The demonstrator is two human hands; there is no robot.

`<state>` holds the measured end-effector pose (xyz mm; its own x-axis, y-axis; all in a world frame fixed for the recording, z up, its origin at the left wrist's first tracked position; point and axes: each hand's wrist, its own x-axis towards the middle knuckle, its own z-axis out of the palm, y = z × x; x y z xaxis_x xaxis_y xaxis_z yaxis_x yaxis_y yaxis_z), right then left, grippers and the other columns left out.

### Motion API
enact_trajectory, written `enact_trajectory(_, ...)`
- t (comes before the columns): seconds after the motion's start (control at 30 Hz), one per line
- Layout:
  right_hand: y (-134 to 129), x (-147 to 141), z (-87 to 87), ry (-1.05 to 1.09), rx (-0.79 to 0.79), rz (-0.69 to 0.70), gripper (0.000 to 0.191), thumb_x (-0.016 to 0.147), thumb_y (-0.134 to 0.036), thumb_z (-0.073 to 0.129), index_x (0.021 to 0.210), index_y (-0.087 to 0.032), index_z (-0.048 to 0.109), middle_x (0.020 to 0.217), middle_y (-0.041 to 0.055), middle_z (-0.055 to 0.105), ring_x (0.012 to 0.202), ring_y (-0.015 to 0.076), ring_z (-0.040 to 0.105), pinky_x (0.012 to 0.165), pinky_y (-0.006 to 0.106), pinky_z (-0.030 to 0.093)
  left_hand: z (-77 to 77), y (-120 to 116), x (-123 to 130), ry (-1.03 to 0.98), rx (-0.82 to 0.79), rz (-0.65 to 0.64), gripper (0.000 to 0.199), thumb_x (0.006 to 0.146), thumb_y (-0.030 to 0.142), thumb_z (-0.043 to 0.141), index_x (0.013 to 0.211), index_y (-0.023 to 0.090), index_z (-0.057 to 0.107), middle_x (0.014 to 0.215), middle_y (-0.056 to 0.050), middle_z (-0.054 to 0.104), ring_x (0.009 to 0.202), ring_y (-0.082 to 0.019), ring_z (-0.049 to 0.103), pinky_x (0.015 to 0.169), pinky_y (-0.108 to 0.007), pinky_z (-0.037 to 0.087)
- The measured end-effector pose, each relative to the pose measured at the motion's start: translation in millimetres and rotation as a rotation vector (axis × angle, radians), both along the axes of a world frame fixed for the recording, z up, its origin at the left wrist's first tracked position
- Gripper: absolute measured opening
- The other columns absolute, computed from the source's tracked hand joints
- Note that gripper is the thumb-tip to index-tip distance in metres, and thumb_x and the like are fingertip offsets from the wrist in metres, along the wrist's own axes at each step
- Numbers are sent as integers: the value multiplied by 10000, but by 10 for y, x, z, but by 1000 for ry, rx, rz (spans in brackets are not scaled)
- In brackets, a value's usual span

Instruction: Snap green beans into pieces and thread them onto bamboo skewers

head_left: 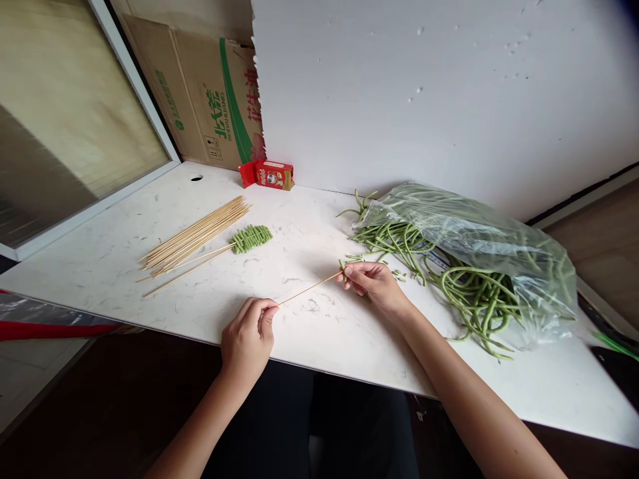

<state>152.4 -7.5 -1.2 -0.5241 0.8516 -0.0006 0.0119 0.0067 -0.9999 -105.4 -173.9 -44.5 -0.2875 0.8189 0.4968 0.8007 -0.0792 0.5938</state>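
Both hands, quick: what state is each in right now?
Left hand: closed, pinching one end of a thin skewer.
Right hand: closed, fingers holding a green bean piece at the skewer's far end.

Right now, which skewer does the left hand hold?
The skewer reaching from the left hand to the right hand; the other skewers lie on the table.

Two hands in the lower middle, folks: one left hand [248, 336], one right hand [374, 286]! We count one thin skewer [307, 290] between them, and at least one bean piece [342, 269] on its tip. Centre left, we see one green bean block [252, 239] and one skewer pile [200, 233], too overlapped to number. Right: one plastic bag [479, 233], uncountable long beans [479, 299]. Upper left, one red box [274, 175], one carton [204, 100]!
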Motion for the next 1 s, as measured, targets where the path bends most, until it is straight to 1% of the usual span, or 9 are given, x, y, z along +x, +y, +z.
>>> enact_trajectory(0.1, -13, -12, 22, -10, 8, -11, 323, 889, -522, 791, 900, -203, 838, 892, 91, 785, 671, 160, 598, 487, 272, 359, -3, 0, 2, 0, -1, -1, 166, 1060, 304, 552, 993, 221, 679, 967, -35, 755, 851, -169, 730, 700, -254, 541)
enact_trajectory(0.3, -42, -37, 58, -26, 33, -50, 330, 864, -527, 812, 899, -200, 839, 760, 66, 759, 592, 146, 555, 476, 278, 343, -2, -5, -2, -6, -3, -7, 163, 1061, 299, 548, 1001, 221, 679, 973, -35, 758, 849, -170, 730, 703, -256, 542)
enact_trajectory(0.6, -35, -23, 63, -40, 81, -67, 344, 829, -541, 840, 882, -201, 842, 710, 75, 755, 565, 158, 577, 462, 281, 358, 7, 1, 1, 0, 12, -13, 176, 1065, 296, 532, 998, 220, 676, 958, -37, 754, 831, -169, 722, 688, -259, 533)
enact_trajectory(0.7, -32, -22, 56, -36, 82, -65, 342, 828, -539, 844, 883, -202, 840, 730, 78, 767, 555, 153, 574, 463, 281, 360, 10, 4, 2, 0, 13, -12, 173, 1064, 287, 533, 994, 220, 676, 953, -36, 755, 823, -166, 719, 684, -257, 529)
enact_trajectory(0.87, -25, -17, 32, -14, 61, -32, 342, 848, -536, 830, 870, -195, 839, 824, 105, 800, 547, 138, 566, 461, 282, 337, 6, 11, -3, 1, 13, -11, 172, 1064, 287, 536, 989, 221, 675, 946, -34, 755, 819, -166, 720, 682, -256, 524)
enact_trajectory(1.0, -15, 5, 10, -14, 61, -20, 309, 859, -504, 830, 877, -196, 846, 820, 104, 804, 545, 138, 571, 462, 280, 327, 5, 6, -2, -1, 9, -10, 166, 1064, 286, 541, 986, 220, 672, 948, -29, 752, 827, -160, 718, 689, -249, 521)
